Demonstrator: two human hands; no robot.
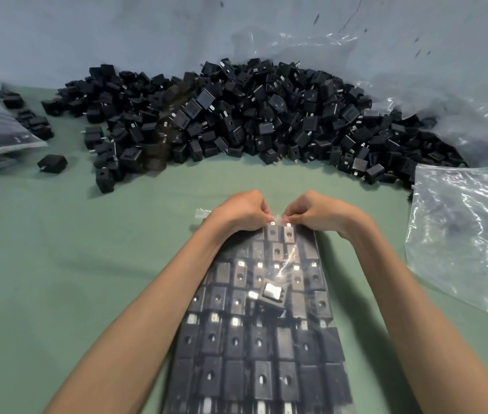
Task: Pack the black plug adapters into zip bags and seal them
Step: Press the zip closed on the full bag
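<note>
Your green cloth-covered table (57, 264) carries a wide heap of loose black plastic plug adapters (236, 115) along its far side. Nearer you, between your forearms, lies a long clear plastic zip bag (254, 339) packed with rows of adapters. Your left hand (238, 212) and right hand (316, 212) sit close together, each pinching the bag's far edge.
</note>
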